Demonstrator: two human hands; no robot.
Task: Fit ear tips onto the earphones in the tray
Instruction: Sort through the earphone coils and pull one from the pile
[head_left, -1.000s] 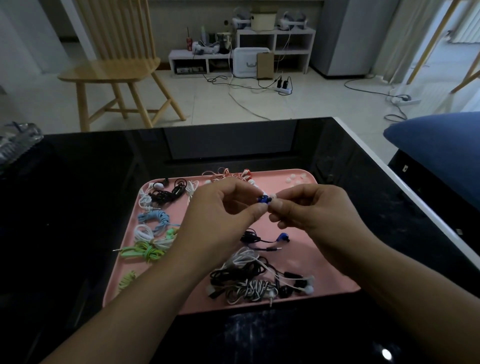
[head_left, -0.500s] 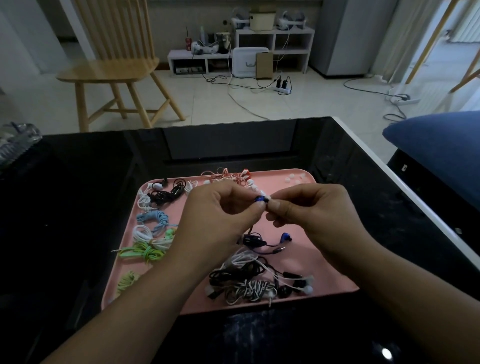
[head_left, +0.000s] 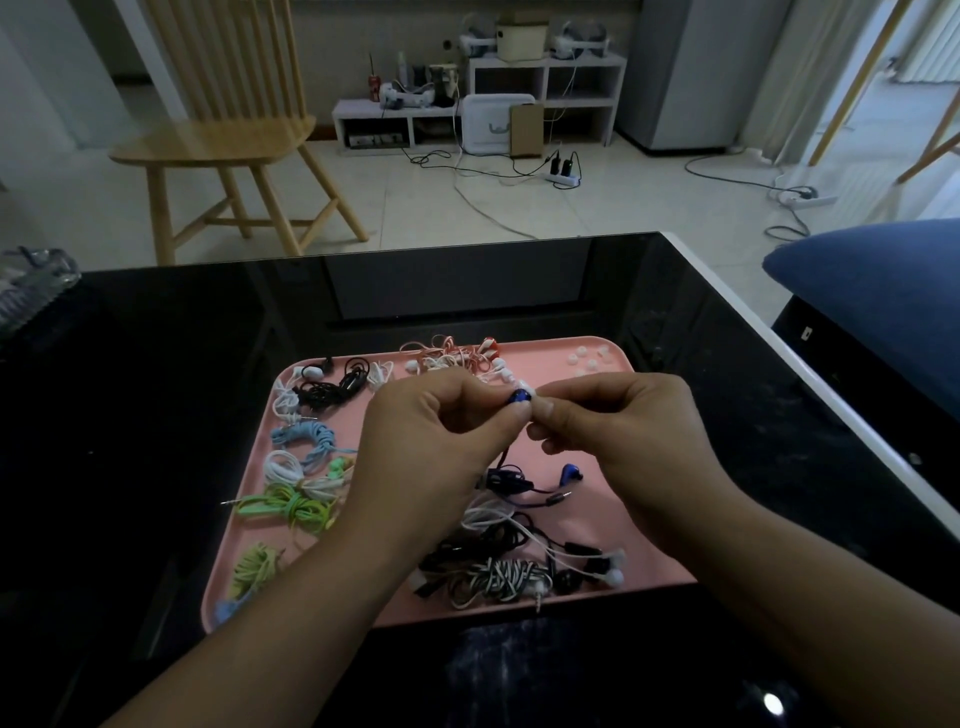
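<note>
Along the near edge of the pink tray (head_left: 561, 605), a tangle of black, white and striped earphones (head_left: 498, 571) is lying, with white tips showing on the buds at its right end. Green and blue coiled sets (head_left: 291, 506) are lying along the left edge.

Above the tray's middle, the left hand (head_left: 431, 447) is pinching a blue earbud (head_left: 519, 397) between thumb and fingertips, its cable trailing down to its twin, a second blue earbud (head_left: 570, 472), which is lying on the tray and looks bare. The right hand (head_left: 623, 436) is pinching a small white ear tip (head_left: 525, 387) against the held bud; whether it is fully seated cannot be told.

Toward the far edge, red-and-white sets (head_left: 457, 356) are lying with white tips on some buds. Spare white ear tips (head_left: 587, 359) are waiting in the far right corner, so the job seems partway through, with this blue pair unfinished.
</note>
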